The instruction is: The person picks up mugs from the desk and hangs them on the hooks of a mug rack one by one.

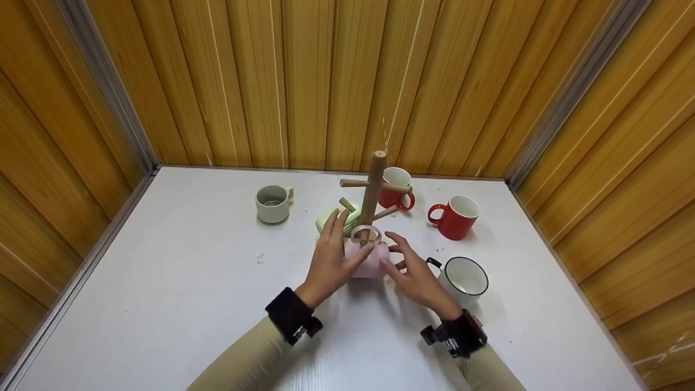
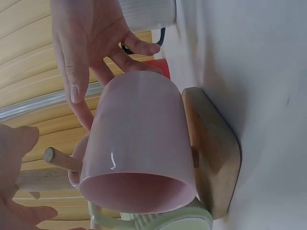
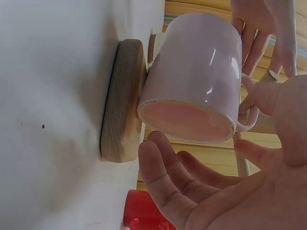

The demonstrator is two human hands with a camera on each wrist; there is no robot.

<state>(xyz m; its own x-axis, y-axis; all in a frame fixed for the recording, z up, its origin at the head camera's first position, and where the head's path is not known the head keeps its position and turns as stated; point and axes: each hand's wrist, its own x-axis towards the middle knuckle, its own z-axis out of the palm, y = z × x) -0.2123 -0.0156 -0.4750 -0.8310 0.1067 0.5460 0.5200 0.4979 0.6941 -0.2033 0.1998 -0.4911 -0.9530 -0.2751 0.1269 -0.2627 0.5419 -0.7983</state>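
Observation:
A pink mug (image 1: 369, 266) hangs tilted by its handle on a low front peg of the wooden mug tree (image 1: 373, 190), its side close to the tree's wooden base (image 2: 216, 158). My left hand (image 1: 330, 265) is at the mug's left, fingers spread and the thumb near the handle. On the other side my right hand (image 1: 415, 276) has its fingers loosely bent near the mug's bottom; in the right wrist view a gap shows between them and the mug. Neither hand grips it. A ribbed light green mug (image 1: 327, 217) is behind, by another low peg, partly hidden.
A grey-green mug (image 1: 273, 207) stands back left. One red mug (image 1: 387, 200) is behind the tree, another red mug (image 1: 459, 220) to its right. The white mug with a black rim (image 1: 462, 282) stands close beside my right wrist. Wood-patterned walls (image 1: 304, 81) enclose the white table (image 1: 190, 260).

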